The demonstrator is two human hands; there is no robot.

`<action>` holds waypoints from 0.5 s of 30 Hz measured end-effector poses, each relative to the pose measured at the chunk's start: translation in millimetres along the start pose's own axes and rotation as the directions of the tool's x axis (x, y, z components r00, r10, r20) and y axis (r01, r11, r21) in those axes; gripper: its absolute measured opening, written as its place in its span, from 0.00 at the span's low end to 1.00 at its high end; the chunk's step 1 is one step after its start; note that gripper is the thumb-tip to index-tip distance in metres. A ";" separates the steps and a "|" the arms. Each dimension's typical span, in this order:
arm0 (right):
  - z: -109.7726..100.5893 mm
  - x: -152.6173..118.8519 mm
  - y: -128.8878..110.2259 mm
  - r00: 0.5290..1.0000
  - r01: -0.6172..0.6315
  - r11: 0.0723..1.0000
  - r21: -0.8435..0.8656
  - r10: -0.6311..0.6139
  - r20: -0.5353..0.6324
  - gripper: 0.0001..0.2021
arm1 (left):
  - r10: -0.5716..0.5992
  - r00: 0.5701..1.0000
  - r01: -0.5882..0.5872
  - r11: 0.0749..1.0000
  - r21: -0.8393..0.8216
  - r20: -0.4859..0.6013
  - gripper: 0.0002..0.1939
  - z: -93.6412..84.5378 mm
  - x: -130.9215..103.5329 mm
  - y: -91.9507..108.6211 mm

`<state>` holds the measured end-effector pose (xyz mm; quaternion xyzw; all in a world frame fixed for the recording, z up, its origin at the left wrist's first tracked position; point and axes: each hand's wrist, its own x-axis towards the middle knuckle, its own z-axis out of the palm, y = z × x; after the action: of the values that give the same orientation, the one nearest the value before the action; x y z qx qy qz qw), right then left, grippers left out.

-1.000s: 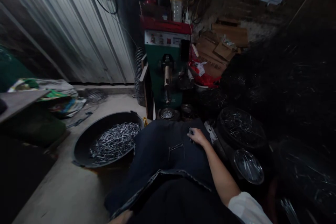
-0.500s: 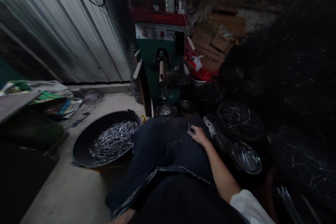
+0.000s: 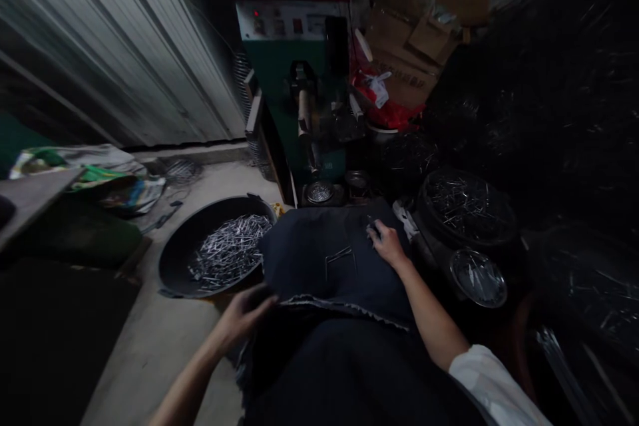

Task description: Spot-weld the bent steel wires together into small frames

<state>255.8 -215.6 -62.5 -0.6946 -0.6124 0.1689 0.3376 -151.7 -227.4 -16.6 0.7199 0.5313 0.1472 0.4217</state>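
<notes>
A dark cloth (image 3: 309, 226) lies over the lap, its frayed edge facing me. Two thin bent metal rods (image 3: 340, 255) rest on its middle. On the right part of the cloth is my right hand (image 3: 388, 243), fingers closed on what looks like a small metal piece, mostly hidden and dim. My left hand (image 3: 247, 314) hovers by the cloth's left edge, thumb apart from the fingers, with nothing visible in it; its fingertips are blurred. Left of the cloth, a black basin (image 3: 172, 259) holds many metal rods (image 3: 229, 249).
Ahead stands a green machine (image 3: 272, 90) with a red top and a small dish of metal bits (image 3: 319, 192) at its foot. On the right are a dark tub of rods (image 3: 464, 206) and a metal bowl (image 3: 478, 278). Cardboard boxes (image 3: 399, 73) are piled behind.
My left hand has risen from the bottom edge to the cloth's left edge. My right hand stays at about the same place on the cloth. The view has tilted down somewhat.
</notes>
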 end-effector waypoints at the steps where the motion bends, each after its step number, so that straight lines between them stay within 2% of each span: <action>1: -7.0 -2.1 -0.1 1.000 -0.003 1.000 -0.028 0.003 -0.023 0.10 | -0.002 0.997 0.004 0.999 0.033 -0.073 0.25 -0.9 10.5 -0.9; 3: -24.7 -9.6 1.9 0.998 -0.018 0.994 -0.111 0.011 -0.061 0.12 | 0.029 0.993 -0.011 0.988 0.153 -0.113 0.31 4.6 21.2 -6.9; 6: -49.6 -30.0 11.4 0.997 -0.071 0.962 -0.264 0.075 0.005 0.16 | 0.075 0.997 -0.065 0.935 0.349 -0.015 0.39 29.2 12.4 -19.5; 9: -57.2 -55.6 23.8 0.970 -0.128 0.915 -0.382 0.195 0.143 0.19 | 0.067 0.997 -0.079 0.876 0.476 0.041 0.26 55.7 -8.2 -23.3; 12: -50.5 -73.5 32.2 0.953 -0.115 0.919 -0.378 0.209 0.219 0.13 | 0.061 0.993 -0.100 0.902 0.419 0.104 0.17 65.3 -21.2 -16.1; 15: -49.1 -79.5 35.8 0.957 -0.090 0.957 -0.277 0.160 0.243 0.10 | 0.100 0.989 -0.121 0.970 0.209 0.110 0.13 58.7 -29.0 -7.0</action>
<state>298.7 -306.0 -65.9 -0.7423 -0.6232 0.1978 0.1468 -128.9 -279.0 -50.4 0.7960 0.4817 0.0766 0.3584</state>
